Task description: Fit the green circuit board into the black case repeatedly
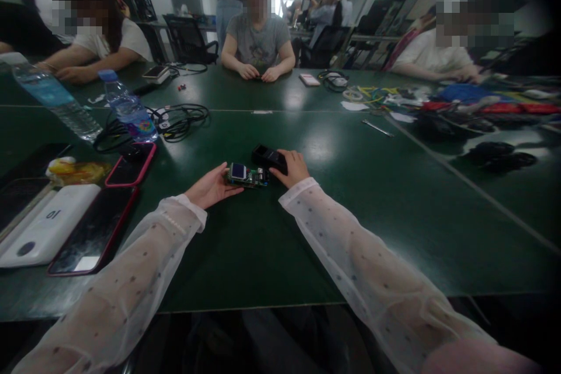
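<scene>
In the middle of the green table (245, 245), my left hand (214, 185) holds a green circuit board (252, 178) by its left end, thumb above and fingers beneath. A small square screen (238, 171) sits on the board. My right hand (293, 168) grips a black plastic casing (266, 156), with a window in its face, just behind and to the right of the board. The casing's right end is hidden under my fingers. Board and casing lie very close; whether they touch I cannot tell.
At left lie phones (94, 231), a white power bank (48, 225), a yellow packet (76, 170), water bottles (127, 106) and black cables (186, 120). A metal wrench-like tool (377, 127) and piled cables (473, 99) are at right. A person (258, 41) sits opposite; others sit at both sides.
</scene>
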A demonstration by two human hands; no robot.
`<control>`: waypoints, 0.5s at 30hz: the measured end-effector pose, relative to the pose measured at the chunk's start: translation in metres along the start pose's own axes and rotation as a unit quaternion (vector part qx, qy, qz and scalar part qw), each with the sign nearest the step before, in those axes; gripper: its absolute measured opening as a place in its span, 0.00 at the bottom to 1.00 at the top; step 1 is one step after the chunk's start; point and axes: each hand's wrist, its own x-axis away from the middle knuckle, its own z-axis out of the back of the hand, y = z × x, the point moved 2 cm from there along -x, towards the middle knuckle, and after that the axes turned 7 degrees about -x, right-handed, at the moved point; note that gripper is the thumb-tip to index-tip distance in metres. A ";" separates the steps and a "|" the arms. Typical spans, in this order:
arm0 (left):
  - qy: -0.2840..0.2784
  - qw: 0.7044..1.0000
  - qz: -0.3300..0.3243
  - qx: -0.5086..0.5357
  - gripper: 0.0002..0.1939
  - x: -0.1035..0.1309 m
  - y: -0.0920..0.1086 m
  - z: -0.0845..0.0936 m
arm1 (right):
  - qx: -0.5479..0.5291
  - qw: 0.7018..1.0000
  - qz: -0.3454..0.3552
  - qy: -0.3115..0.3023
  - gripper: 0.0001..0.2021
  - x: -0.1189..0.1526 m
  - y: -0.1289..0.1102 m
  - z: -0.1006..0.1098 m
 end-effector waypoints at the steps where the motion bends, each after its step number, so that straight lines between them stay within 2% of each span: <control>1: 0.003 1.000 0.001 0.000 0.13 0.000 0.000 0.000 | -0.003 1.000 0.000 0.005 0.27 0.000 0.000 0.000; 10: -0.006 1.000 -0.002 0.002 0.12 0.002 0.001 -0.002 | -0.093 0.993 -0.022 0.069 0.24 -0.003 -0.001 0.007; 13: -0.003 1.000 -0.003 0.003 0.13 0.003 0.001 -0.001 | -0.184 0.980 -0.029 0.072 0.25 -0.002 -0.008 0.010; 15: -0.003 1.000 -0.003 0.004 0.12 0.003 0.001 -0.002 | -0.268 0.962 -0.028 0.049 0.27 -0.002 -0.016 0.012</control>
